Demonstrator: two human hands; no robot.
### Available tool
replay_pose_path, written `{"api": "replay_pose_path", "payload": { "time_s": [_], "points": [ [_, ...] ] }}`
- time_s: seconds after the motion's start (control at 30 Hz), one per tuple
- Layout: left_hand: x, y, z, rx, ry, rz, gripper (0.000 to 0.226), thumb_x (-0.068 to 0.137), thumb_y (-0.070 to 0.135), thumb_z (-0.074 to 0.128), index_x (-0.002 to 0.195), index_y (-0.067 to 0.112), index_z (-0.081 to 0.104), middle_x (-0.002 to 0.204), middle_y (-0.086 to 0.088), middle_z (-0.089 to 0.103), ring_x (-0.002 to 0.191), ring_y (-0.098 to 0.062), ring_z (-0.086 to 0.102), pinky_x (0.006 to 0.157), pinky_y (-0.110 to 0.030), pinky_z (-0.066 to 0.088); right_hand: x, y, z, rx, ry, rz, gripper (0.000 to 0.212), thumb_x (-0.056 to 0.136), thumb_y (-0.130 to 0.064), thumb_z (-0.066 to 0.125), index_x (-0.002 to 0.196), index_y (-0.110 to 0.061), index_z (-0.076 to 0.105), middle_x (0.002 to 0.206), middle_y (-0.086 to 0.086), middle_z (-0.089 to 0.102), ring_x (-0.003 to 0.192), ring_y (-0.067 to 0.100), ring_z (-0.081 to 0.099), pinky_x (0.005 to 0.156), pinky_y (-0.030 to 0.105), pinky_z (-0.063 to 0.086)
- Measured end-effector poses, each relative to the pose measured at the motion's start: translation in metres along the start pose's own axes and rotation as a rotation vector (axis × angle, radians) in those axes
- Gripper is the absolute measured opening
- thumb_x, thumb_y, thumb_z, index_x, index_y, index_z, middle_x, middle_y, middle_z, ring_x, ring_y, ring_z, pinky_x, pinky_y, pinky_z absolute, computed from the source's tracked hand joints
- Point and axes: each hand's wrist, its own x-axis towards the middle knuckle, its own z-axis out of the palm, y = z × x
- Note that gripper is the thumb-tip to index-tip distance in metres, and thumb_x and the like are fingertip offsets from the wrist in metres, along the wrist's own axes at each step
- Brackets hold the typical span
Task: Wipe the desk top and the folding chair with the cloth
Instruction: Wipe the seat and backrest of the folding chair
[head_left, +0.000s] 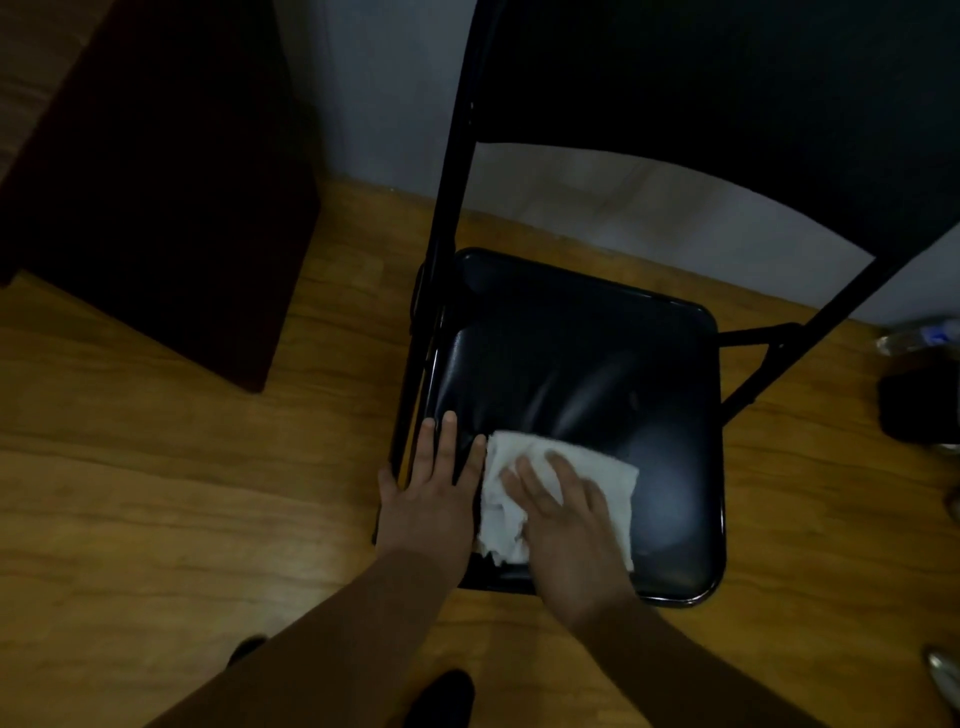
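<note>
Black folding chair (597, 374) on wood floor (156, 493) | white cloth (597, 480) on near-left of seat | right hand (563, 530) flat on cloth, fingers spread, pressing not pinching | left hand (428, 493) open, fingers spread on seat's left edge | dark table (171, 182) far left.

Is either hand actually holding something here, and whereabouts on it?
Neither closes a grip. The right hand lies flat on the cloth, pressing its middle onto the seat; the left hand lies flat on the seat's left edge.
</note>
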Motion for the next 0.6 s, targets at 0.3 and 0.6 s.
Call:
{"api": "replay_pose_path", "payload": {
  "time_s": [0.3, 0.6],
  "points": [
    [0.002, -0.002, 0.001, 0.008, -0.017, -0.001, 0.122, 0.085, 0.066, 0.064, 0.152, 0.033, -0.032, 0.154, -0.006, -0.051, 0.148, -0.030, -0.038, 0.118, -0.067, 0.014, 0.073, 0.079, -0.025, 0.132, 0.024, 0.254, 0.061, 0.104, -0.016, 0.036, 0.160, -0.017, 0.013, 0.169, 0.007, 0.007, 0.155, 0.029, 0.008, 0.125, 0.040, 0.015],
    [0.001, -0.001, -0.001, 0.023, -0.032, -0.005, 0.111, 0.085, 0.067, 0.063, 0.158, 0.036, -0.015, 0.153, -0.005, -0.053, 0.148, -0.028, -0.037, 0.117, -0.066, 0.017, 0.068, 0.006, -0.016, -0.003, 0.072, 0.022, 0.070, 0.094, -0.014, 0.050, 0.158, -0.011, 0.022, 0.166, 0.008, 0.025, 0.154, 0.032, 0.014, 0.121, 0.045, 0.024]
  ]
}}
